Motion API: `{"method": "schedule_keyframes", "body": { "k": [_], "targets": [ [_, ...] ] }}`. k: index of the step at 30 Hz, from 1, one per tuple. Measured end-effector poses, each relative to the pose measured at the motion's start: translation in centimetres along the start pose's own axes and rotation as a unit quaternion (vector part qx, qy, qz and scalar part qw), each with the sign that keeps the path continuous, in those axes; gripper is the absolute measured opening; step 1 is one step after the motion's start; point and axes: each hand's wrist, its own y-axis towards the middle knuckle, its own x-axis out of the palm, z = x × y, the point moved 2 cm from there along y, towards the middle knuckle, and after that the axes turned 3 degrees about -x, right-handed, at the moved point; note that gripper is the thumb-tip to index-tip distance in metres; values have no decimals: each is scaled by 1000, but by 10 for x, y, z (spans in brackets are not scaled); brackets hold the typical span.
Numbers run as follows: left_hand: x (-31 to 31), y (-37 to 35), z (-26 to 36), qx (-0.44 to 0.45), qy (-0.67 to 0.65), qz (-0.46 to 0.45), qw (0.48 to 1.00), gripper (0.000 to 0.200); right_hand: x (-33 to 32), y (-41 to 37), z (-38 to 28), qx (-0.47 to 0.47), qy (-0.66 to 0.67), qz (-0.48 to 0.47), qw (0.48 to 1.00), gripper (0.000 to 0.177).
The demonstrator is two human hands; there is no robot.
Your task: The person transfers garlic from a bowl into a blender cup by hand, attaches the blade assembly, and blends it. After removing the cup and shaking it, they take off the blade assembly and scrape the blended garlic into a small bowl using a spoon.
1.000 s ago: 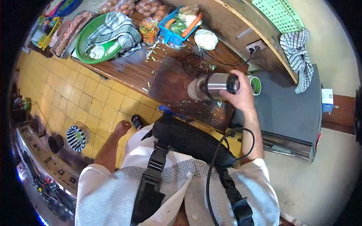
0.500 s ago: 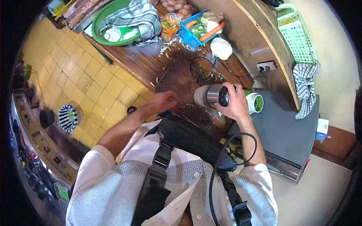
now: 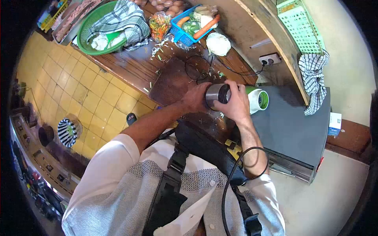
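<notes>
A cylinder with a silver metal band and a dark end, a lidded jar [image 3: 214, 96] by its look, lies between my two hands above the wooden table. My right hand [image 3: 237, 103] is wrapped round its dark end. At the other end my left hand [image 3: 195, 98] closes round the part that was clear in the earlier frame and is now mostly hidden. Just right of my right hand, a white and green container [image 3: 258, 99] lies with its round opening facing right.
A green basket [image 3: 87, 37] with a checked cloth [image 3: 130, 19], a blue basket [image 3: 176, 34] of vegetables, a cauliflower [image 3: 218, 44] and a black cable [image 3: 189, 67] are on the table [image 3: 130, 70]. A socket [image 3: 270, 59] is on the wooden panel. A grey surface [image 3: 293, 126] stands at right.
My left hand has moved right and taken hold of the jar's clear end. My right hand still holds the dark end. The whole view has shifted somewhat.
</notes>
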Motion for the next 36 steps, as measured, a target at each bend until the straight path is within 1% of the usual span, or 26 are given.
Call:
{"method": "schedule_keyframes", "body": {
  "k": [3,7,8,10,11,12,13,14,15,17,19,21,22,24,26,27,28,29,30,31,33,34,36],
  "targets": [
    [2,1,-6,0,11,-10,1000,110,6,2,2,27,12,1,1000,76],
    [-8,-1,8,-25,-5,1,1000,111,6,7,0,10,-11,-8,1000,79],
    [-12,-3,10,-33,-5,-10,999,110,3,8,-2,7,-14,-10,1000,79],
    [-11,-5,8,-40,-5,-19,999,109,-3,8,-5,18,-10,-54,998,73],
    [-6,-5,4,-35,0,-15,999,108,-5,14,-1,16,-12,-55,998,73],
    [-3,-4,0,-31,5,-9,999,108,-7,24,9,33,43,-86,995,67],
    [-5,-4,2,-33,4,-7,999,108,-5,34,17,51,97,-119,987,68],
    [-7,-5,6,-55,-16,-35,998,106,-1,42,21,26,109,-75,991,64],
    [-10,-5,8,-76,-36,-64,994,104,13,45,20,49,92,-13,995,57],
    [-10,-9,12,-87,-24,-54,994,105,19,46,18,73,44,34,996,53],
    [-14,-10,13,-96,-12,-48,994,106,21,47,15,74,43,42,995,52],
    [-19,-7,18,-60,-21,-49,997,111,16,43,14,93,40,46,994,50],
    [-14,-6,14,-58,-21,-51,997,111,18,43,19,86,45,51,994,51],
    [1,-7,2,-47,-6,-9,999,111,19,44,22,79,50,56,994,52],
    [-10,-9,14,-53,-5,-16,998,110,16,41,21,125,59,38,990,41],
    [-14,-10,19,-60,-2,-21,998,110,17,37,26,127,59,41,989,41],
    [-11,-10,16,-57,-1,-21,998,110,17,31,29,18,128,66,989,35],
    [-5,-10,12,-62,3,-22,998,109,12,25,28,-94,194,90,972,35],
    [-1,-7,5,-70,7,-19,997,109,4,16,28,-196,129,40,971,54],
    [-3,-6,3,-73,6,-14,997,109,0,5,21,-169,73,-3,983,69],
    [1,-9,3,-53,3,-10,999,109,1,-3,17,-132,60,17,989,74],
    [0,-10,7,-53,3,-14,999,109,5,-5,12,-128,61,16,990,74],
    [-6,-7,12,-71,32,-21,997,108,10,-3,7,5,23,45,999,76]
  ]
}}
